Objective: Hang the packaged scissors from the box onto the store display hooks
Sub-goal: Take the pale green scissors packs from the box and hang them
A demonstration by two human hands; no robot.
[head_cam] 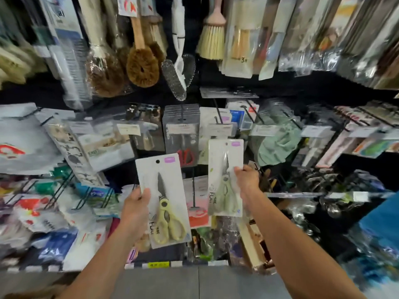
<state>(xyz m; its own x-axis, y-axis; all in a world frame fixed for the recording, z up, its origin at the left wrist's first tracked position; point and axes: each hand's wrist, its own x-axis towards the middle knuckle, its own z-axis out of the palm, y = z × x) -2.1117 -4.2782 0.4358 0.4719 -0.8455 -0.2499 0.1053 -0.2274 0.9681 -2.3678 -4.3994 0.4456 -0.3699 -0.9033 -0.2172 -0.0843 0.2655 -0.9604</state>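
Packaged scissors [164, 199] with pale yellow handles are held up before a crowded store display. The grip of the left hand [136, 203] pinches the card at its left edge, thumb on the front. A second pack [224, 178] of the same kind is higher and to the right, its right edge clasped in the grip of the right hand [246, 178]. Its top edge sits just below a black hook [218, 114]. That hook carries white packs, and a price label [218, 128] at its tip lies directly above the pack's hanging hole. Grey packs [181, 126] hang just left of that hook, green cloth goods [278, 143] just right. Brushes [141, 67] hang in the row above. Grey floor [194, 283] shows below the arms.
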